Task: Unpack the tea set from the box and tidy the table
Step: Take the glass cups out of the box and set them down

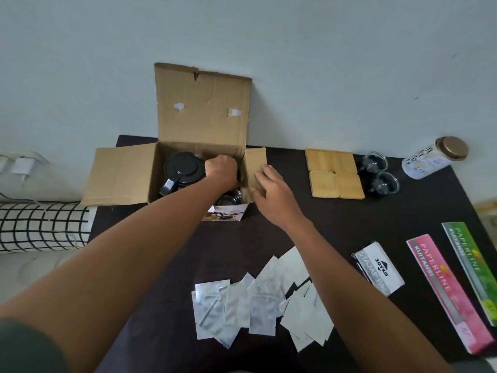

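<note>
A home room: dark table (336, 211) against plain wall, checked pillow (40, 227) beside.

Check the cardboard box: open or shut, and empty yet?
Open, not empty. The cardboard box has its lid flap upright against the wall and side flaps spread; a black-lidded teapot still sits inside.

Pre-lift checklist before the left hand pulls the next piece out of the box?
1. Cardboard box open, lid flap up: ok.
2. Right hand steadying the box's right side flap: ok, fingers rest on it.
3. Left hand has a grip on a piece: cannot tell, the fingers curl down inside the box and hide what they hold.
4. Black-lidded teapot clear of the lift path: not ok, it sits right beside the left hand.
5. Landing spot: ok, bare table in front of the bamboo coasters and glass cups.
6. Foil sachets out of the way: ok, near the table's front edge.
</note>
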